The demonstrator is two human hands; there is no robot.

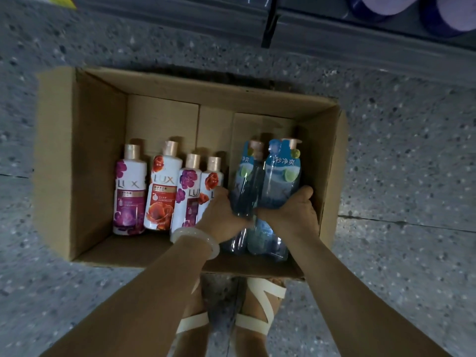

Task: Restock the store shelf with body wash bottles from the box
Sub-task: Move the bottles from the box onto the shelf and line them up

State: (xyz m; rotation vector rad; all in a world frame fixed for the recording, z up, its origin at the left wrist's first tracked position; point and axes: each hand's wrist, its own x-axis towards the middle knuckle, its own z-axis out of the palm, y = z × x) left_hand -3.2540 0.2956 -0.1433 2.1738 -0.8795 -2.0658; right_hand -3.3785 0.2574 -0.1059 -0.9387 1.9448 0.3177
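An open cardboard box (77, 155) stands on the floor below me. Inside, at the left, lie several white body wash bottles with purple and red flowers (130, 191). At the right of the box are blue pump bottles. My left hand (222, 211) grips the left blue bottle (248, 181) near its base. My right hand (293, 212) cups the right blue bottle (282, 176) from below. More blue bottles (268, 239) lie underneath, partly hidden by my wrists.
The speckled grey floor (401, 176) surrounds the box. The base of a dark store shelf (334, 34) runs along the top, with purple items (386, 6) on it at the upper right. My sandalled feet (255, 318) stand just behind the box.
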